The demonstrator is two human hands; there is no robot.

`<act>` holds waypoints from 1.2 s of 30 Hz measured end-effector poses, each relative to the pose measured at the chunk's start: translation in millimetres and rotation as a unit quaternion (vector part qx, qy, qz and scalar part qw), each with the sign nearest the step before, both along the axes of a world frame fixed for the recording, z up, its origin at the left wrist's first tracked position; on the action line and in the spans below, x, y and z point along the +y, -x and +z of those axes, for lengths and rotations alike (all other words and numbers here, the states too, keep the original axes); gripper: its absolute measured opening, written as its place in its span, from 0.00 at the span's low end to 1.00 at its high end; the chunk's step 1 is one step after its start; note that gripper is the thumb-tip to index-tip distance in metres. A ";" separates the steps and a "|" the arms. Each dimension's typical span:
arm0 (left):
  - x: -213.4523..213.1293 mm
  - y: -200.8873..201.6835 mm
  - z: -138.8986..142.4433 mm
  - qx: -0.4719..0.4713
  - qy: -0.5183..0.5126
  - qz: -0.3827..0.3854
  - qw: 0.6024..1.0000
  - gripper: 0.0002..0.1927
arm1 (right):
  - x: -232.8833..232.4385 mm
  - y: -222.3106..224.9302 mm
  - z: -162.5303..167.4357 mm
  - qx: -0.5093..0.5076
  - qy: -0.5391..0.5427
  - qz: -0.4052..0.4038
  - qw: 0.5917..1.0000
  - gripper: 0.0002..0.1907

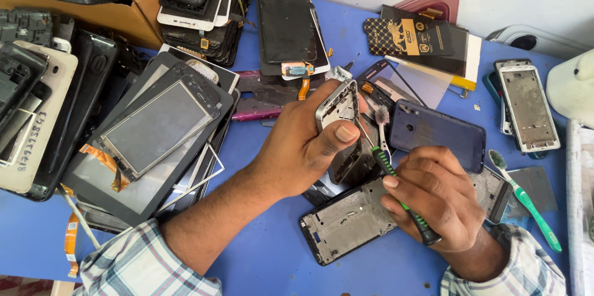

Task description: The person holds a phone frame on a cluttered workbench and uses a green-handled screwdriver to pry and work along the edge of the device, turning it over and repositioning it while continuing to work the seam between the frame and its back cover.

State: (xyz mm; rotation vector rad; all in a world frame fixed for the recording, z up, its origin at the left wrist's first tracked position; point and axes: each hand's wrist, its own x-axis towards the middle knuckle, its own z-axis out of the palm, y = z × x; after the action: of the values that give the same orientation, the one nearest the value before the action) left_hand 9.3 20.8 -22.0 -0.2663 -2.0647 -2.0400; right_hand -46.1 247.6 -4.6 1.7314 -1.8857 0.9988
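My left hand grips a silver phone frame, held upright above the blue table with the thumb across its lower edge. In my right hand is a green-and-black handled tool, its thin metal tip reaching up to the frame near my left thumb. A small brush lies just behind the tool. Under both hands lies a grey phone mid-frame. A dark blue phone back cover rests just beyond my right hand.
Stacked tablets and screens fill the left side. Black display panels and a cardboard box of parts sit at the back. A silver phone chassis and a green toothbrush lie at right on the blue table.
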 end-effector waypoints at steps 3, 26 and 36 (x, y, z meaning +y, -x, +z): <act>0.3 -0.2 0.0 0.012 -0.005 -0.004 1.000 0.40 | -4.6 2.7 -4.0 0.002 0.035 0.000 0.999 0.15; 1.5 -2.9 10.9 -0.067 0.039 -0.021 0.997 0.43 | 4.9 8.3 -32.4 -0.087 0.155 -0.087 0.980 0.12; 9.9 -10.3 21.8 -0.011 0.403 -0.066 0.913 0.51 | -3.4 -1.4 -0.1 -0.121 0.005 -0.073 0.990 0.18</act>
State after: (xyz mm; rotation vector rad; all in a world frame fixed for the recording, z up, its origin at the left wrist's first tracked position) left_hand 19.6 30.7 -0.2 -0.5203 -2.8587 -1.1210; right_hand -44.7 244.3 -4.7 1.4961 -2.1168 1.2042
